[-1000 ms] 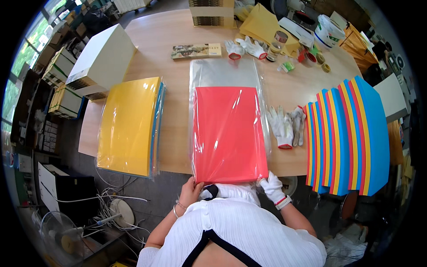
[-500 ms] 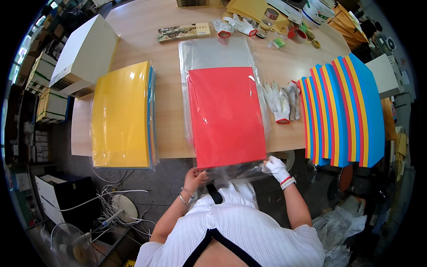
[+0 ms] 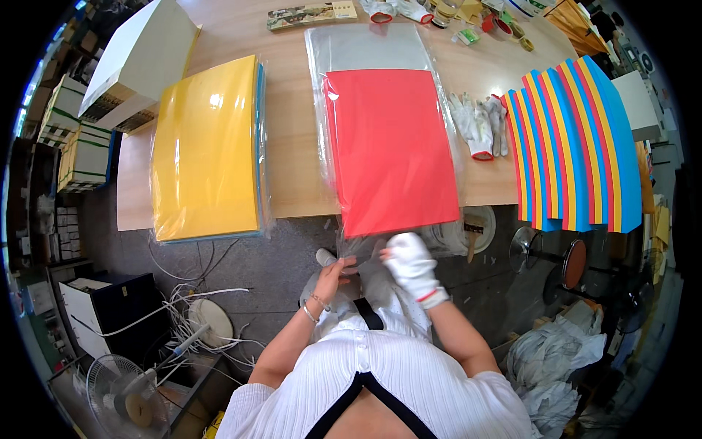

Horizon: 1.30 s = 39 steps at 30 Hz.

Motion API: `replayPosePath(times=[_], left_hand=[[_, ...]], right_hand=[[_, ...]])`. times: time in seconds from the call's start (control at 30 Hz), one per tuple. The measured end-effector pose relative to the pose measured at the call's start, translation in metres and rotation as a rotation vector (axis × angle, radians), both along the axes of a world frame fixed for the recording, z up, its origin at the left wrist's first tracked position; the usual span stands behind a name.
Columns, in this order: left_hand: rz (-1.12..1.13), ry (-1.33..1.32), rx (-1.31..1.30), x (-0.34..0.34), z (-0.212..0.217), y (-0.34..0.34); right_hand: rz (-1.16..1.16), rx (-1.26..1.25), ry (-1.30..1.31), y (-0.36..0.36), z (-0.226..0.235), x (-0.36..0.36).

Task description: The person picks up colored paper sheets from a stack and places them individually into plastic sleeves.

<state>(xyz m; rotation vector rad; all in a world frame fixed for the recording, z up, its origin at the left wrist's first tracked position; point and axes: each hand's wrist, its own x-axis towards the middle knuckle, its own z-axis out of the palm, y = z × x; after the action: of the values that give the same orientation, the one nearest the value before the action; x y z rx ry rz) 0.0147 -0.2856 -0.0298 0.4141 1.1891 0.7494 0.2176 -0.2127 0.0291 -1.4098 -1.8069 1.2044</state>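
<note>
A red sheet (image 3: 391,154) lies on a stack of clear plastic bags (image 3: 365,47) in front of me, its near end hanging past the table edge. Glossy clear film shows around the red. Bare, with fingers stretched out and apart, my left hand (image 3: 333,279) is just below the sheet's near edge, by the bag's loose clear flap. My right hand (image 3: 414,267), in a white glove with a red cuff, is close to the left one under the same edge. Motion smears its fingers, so their grip is unclear.
Yellow sheets in clear film (image 3: 205,146) lie to the left, beside a white box (image 3: 139,58). On the right stand fanned red, yellow and blue sheets (image 3: 578,146), with spare gloves (image 3: 479,124) nearer. Tape rolls (image 3: 501,29) sit far right. Below are cables (image 3: 183,314) and a stool (image 3: 574,263).
My right hand has moved left from the bag's right corner, toward my left hand. My left hand's fingers have straightened. The whole view has shifted, so the table sits higher.
</note>
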Motion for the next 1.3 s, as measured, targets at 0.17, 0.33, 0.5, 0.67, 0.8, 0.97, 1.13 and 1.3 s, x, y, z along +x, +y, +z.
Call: replayPosePath(times=[0.17, 0.33, 0.5, 0.67, 0.8, 0.97, 1.13, 1.3], left_hand=[[0.097, 0.017, -0.166, 0.006, -0.015, -0.012], [0.280, -0.006, -0.238, 0.019, -0.021, -0.006], [-0.036, 0.237, 0.121, 0.006, -0.033, -0.014], [-0.076, 0.215, 0.165, 0.004, -0.015, -0.016], [-0.027, 0.075, 0.121, 0.002, 0.005, -0.010], [0.160, -0.139, 0.021, 0.001, -0.011, -0.021], [0.309, -0.084, -0.167, 0.020, -0.011, -0.019], [0.180, 0.146, -0.059, 0.022, -0.017, -0.018]], right_hand=[[0.334, 0.265, -0.338, -0.022, -0.026, -0.065], [0.554, 0.368, -0.323, -0.029, -0.025, -0.041], [0.721, -0.347, -1.125, -0.151, -0.120, 0.266], [0.010, -0.098, -0.776, -0.109, -0.061, 0.233], [0.101, 0.167, -0.036, -0.021, -0.028, 0.053], [0.374, 0.244, -0.074, -0.017, -0.022, -0.047], [0.522, 0.313, -0.152, -0.018, -0.026, -0.048], [0.748, 0.276, -0.376, -0.048, -0.078, 0.129]])
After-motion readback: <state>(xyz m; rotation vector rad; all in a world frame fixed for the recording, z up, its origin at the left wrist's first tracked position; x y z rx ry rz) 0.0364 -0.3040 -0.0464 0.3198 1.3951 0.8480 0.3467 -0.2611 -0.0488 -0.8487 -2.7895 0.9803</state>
